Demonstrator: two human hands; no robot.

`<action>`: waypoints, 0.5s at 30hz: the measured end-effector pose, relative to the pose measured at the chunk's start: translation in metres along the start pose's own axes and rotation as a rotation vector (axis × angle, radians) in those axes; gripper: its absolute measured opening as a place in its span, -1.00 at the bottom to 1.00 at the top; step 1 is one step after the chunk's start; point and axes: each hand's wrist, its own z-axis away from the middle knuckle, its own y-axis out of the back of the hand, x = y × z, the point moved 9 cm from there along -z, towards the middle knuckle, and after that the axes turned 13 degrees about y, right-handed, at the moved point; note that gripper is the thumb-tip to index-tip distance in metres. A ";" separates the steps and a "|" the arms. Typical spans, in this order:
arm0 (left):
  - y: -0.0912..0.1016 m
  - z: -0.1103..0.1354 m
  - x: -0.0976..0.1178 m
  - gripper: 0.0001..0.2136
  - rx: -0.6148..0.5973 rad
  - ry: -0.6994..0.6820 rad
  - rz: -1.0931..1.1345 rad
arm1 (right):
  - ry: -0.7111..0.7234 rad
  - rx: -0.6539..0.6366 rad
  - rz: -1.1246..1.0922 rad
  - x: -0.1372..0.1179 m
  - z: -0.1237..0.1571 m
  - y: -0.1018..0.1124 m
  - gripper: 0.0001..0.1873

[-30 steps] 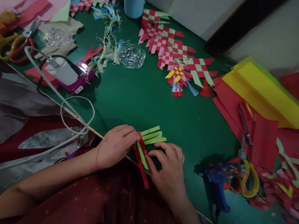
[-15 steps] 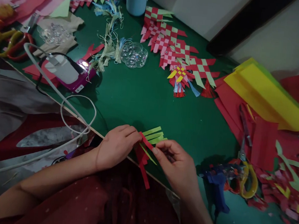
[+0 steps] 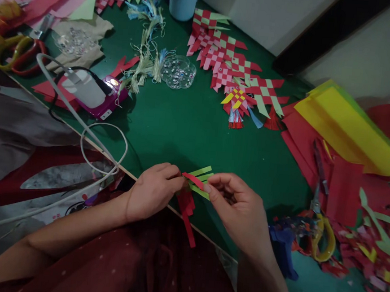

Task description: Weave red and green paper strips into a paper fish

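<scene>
Close to the table's front edge, my left hand is closed on one end of a bundle of red and green paper strips. Green paper strips fan out to the right, between my two hands. My right hand pinches the end of a red paper strip that lies across the green ones. Other red strips hang down over the table edge below my left hand. My left fingers hide where the strips meet.
Woven paper fish lie in a row at the back of the green table. A tray of small beads, tassels, and a lit purple lamp with a cable stand left. Scissors, yellow paper and scraps lie right.
My right hand has shifted slightly right and up with the red strip, now held flatter across the green strips. A green strip that pointed downward now runs toward my right fingers.
</scene>
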 end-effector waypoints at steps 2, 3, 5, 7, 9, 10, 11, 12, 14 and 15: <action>-0.001 0.002 0.000 -0.74 0.002 -0.012 0.018 | 0.005 -0.004 0.013 -0.001 -0.001 0.000 -0.87; -0.001 0.002 -0.001 -0.73 0.001 -0.013 0.026 | 0.009 -0.003 0.020 -0.002 -0.001 0.000 -0.87; -0.002 0.003 -0.002 -0.72 0.000 -0.013 0.040 | 0.015 -0.002 0.034 -0.003 0.000 0.001 -0.87; -0.002 0.003 -0.002 -0.75 0.000 -0.020 0.040 | 0.015 -0.008 0.062 -0.002 0.003 0.001 -0.87; -0.001 0.002 -0.001 -0.78 0.013 -0.030 0.023 | 0.005 -0.021 0.103 0.001 0.009 -0.001 -0.87; 0.000 0.002 -0.001 -0.79 0.021 -0.031 0.011 | -0.003 -0.030 0.123 0.004 0.012 -0.002 -0.87; 0.001 0.002 0.000 -0.79 0.029 -0.029 0.003 | -0.013 -0.039 0.138 0.007 0.016 -0.004 -0.87; 0.001 0.002 0.000 -0.79 0.035 -0.026 -0.001 | -0.024 -0.046 0.150 0.011 0.019 -0.005 -0.86; 0.002 0.001 0.000 -0.81 0.030 -0.012 0.008 | -0.048 -0.059 0.171 0.019 0.026 -0.010 -0.86; 0.003 0.001 -0.001 -0.82 0.026 -0.004 0.019 | -0.060 -0.065 0.184 0.022 0.028 -0.012 -0.86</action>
